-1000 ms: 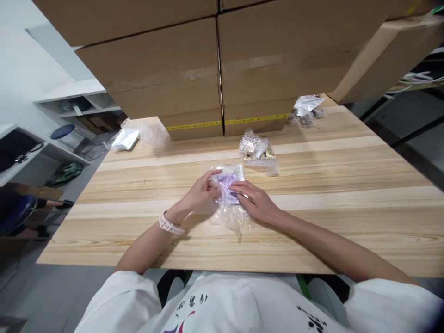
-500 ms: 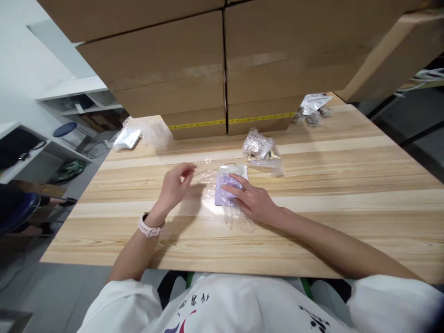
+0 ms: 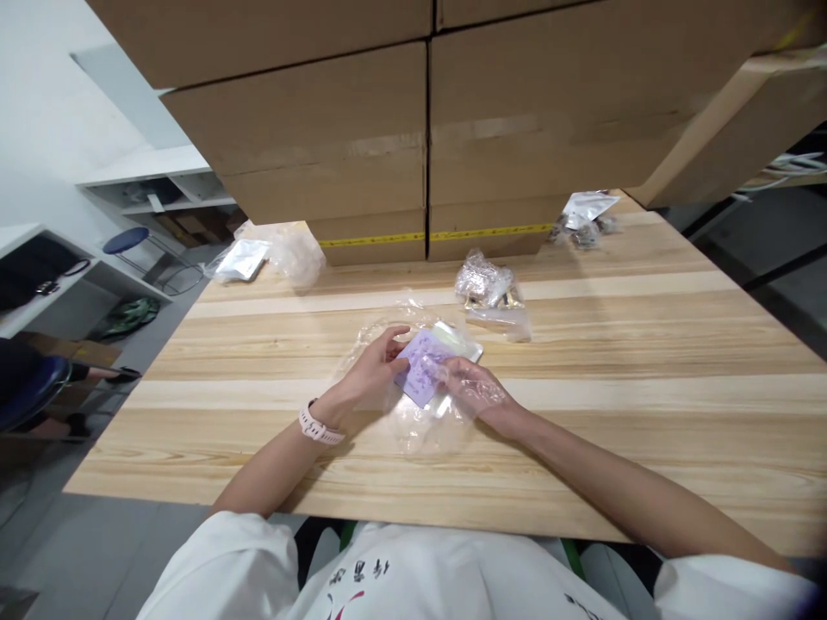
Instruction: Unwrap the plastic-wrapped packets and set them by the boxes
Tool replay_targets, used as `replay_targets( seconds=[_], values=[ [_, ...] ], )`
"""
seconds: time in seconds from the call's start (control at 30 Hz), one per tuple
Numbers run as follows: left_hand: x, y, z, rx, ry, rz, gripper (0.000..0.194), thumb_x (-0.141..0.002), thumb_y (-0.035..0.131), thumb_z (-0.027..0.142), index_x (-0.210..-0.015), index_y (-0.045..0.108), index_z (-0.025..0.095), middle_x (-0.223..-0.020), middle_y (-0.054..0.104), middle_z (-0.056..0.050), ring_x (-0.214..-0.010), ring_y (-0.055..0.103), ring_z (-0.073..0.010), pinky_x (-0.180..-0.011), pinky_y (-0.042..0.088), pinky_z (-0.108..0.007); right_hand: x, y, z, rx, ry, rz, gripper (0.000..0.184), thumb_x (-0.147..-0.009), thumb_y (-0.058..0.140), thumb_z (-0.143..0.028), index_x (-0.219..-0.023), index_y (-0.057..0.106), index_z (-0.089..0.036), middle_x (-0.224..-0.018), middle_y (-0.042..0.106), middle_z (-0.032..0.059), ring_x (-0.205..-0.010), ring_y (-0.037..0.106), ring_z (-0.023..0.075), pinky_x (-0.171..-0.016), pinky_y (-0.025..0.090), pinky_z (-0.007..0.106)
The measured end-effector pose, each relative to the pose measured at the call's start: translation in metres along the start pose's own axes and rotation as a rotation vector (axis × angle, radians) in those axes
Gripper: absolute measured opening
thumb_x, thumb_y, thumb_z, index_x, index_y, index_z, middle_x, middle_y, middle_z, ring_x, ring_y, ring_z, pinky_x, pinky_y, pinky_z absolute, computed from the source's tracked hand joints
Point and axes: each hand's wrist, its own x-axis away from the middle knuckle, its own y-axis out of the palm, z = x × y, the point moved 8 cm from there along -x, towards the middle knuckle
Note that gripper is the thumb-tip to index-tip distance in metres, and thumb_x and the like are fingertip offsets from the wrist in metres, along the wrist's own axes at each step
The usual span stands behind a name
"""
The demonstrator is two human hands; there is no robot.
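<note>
A flat purple square packet (image 3: 423, 368) with a faint pattern is held at a tilt over the table's middle. My left hand (image 3: 375, 366) grips its left edge between thumb and fingers. At its right side, my right hand (image 3: 475, 387) pinches the packet, with clear film lying over the fingers. Crumpled clear plastic wrap (image 3: 413, 435) spreads around and beneath both hands. Behind the purple packet shows a silvery-white flat packet (image 3: 469, 346), partly covered. Exactly how the film wraps these packets cannot be made out.
Large cardboard boxes (image 3: 310, 138) stand along the table's back, a yellow tape measure (image 3: 375, 239) running across them. Bagged parts (image 3: 491, 288) lie behind my right hand. More plastic with a white pouch (image 3: 242, 258) sits back left, another silvery pouch (image 3: 589, 207) back right.
My left hand has moved right onto the purple packet. The packet has turned to a diamond angle, and my right hand has shifted from lying over it to its right side.
</note>
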Motion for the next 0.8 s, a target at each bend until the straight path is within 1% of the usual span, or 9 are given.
replay_targets(
  seconds=[0.1,0.23,0.37,0.47,0.53,0.6,0.7,0.73,0.8],
  values=[
    [-0.003,0.007,-0.002,0.009,-0.053,-0.067,0.053,-0.079,0.074,0.015,-0.131,0.059,0.017,-0.098,0.071,-0.006,-0.087,0.066,-0.0167,-0.075,0.051,-0.028,0.008,0.005,0.007,-0.214,0.134,0.012,0.048,-0.078,0.081,-0.063,-0.097,0.067,-0.021,-0.104,0.074,0.0065,-0.099,0.071,0.0244,-0.096,0.056,0.042],
    [-0.001,0.026,-0.007,-0.035,-0.175,-0.252,0.033,-0.077,0.084,0.031,-0.099,0.069,0.011,-0.087,0.069,-0.005,-0.073,0.063,-0.015,-0.064,0.049,-0.025,0.016,0.012,0.005,-0.28,0.177,-0.053,0.048,-0.081,0.079,-0.061,-0.104,0.07,-0.02,-0.117,0.073,0.0091,-0.11,0.069,0.0271,-0.102,0.053,0.044],
    [0.003,0.027,-0.005,0.093,-0.209,-0.287,0.042,-0.073,0.09,0.035,-0.1,0.069,0.01,-0.089,0.072,-0.007,-0.071,0.065,-0.0156,-0.063,0.052,-0.025,0.036,0.001,0.005,-0.277,0.211,-0.038,0.047,-0.081,0.079,-0.061,-0.102,0.068,-0.02,-0.11,0.073,0.0084,-0.101,0.07,0.0249,-0.094,0.054,0.04],
    [0.003,0.011,-0.002,0.206,-0.187,-0.27,0.047,-0.071,0.093,0.036,-0.105,0.072,0.01,-0.098,0.075,-0.012,-0.078,0.07,-0.0187,-0.071,0.057,-0.028,0.06,-0.019,-0.002,-0.133,0.195,-0.011,0.041,-0.089,0.071,-0.06,-0.093,0.065,-0.02,-0.095,0.069,0.0042,-0.085,0.065,0.0183,-0.079,0.052,0.031],
    [0.002,-0.005,-0.004,0.245,-0.189,-0.244,0.046,-0.07,0.094,0.035,-0.103,0.074,0.01,-0.099,0.077,-0.013,-0.08,0.072,-0.0198,-0.074,0.059,-0.03,0.077,-0.037,-0.007,0.004,0.208,0.02,0.039,-0.093,0.067,-0.059,-0.088,0.063,-0.021,-0.089,0.066,0.0021,-0.079,0.06,0.0162,-0.074,0.049,0.029],
    [0.001,-0.016,-0.008,0.267,-0.202,-0.236,0.046,-0.069,0.096,0.035,-0.102,0.075,0.01,-0.097,0.077,-0.012,-0.078,0.073,-0.0195,-0.075,0.059,-0.03,0.091,-0.056,-0.009,0.143,0.245,0.014,0.038,-0.095,0.063,-0.059,-0.089,0.064,-0.021,-0.088,0.066,0.0023,-0.081,0.06,0.0174,-0.074,0.049,0.029],
    [0.0,-0.021,-0.014,0.283,-0.222,-0.266,0.045,-0.07,0.095,0.035,-0.102,0.077,0.01,-0.099,0.078,-0.013,-0.079,0.073,-0.0192,-0.076,0.059,-0.03,0.099,-0.08,-0.016,0.393,0.282,-0.047,0.036,-0.097,0.058,-0.057,-0.093,0.068,-0.023,-0.089,0.07,0.0046,-0.081,0.063,0.0207,-0.071,0.05,0.032],
    [0.001,-0.02,-0.015,0.283,-0.225,-0.271,0.044,-0.071,0.095,0.036,-0.102,0.077,0.01,-0.099,0.078,-0.013,-0.08,0.073,-0.0192,-0.077,0.059,-0.031,0.098,-0.089,-0.023,0.493,0.257,-0.018,0.034,-0.098,0.057,-0.055,-0.097,0.069,-0.023,-0.09,0.071,0.0052,-0.079,0.064,0.0215,-0.069,0.05,0.032],
    [0.001,-0.018,-0.014,0.263,-0.222,-0.263,0.042,-0.071,0.094,0.037,-0.099,0.077,0.011,-0.097,0.078,-0.012,-0.078,0.072,-0.0191,-0.076,0.058,-0.031,0.095,-0.108,-0.051,0.691,0.127,0.168,0.027,-0.098,0.057,-0.048,-0.104,0.07,-0.026,-0.094,0.073,0.0064,-0.079,0.066,0.023,-0.063,0.049,0.033]
  ],
)
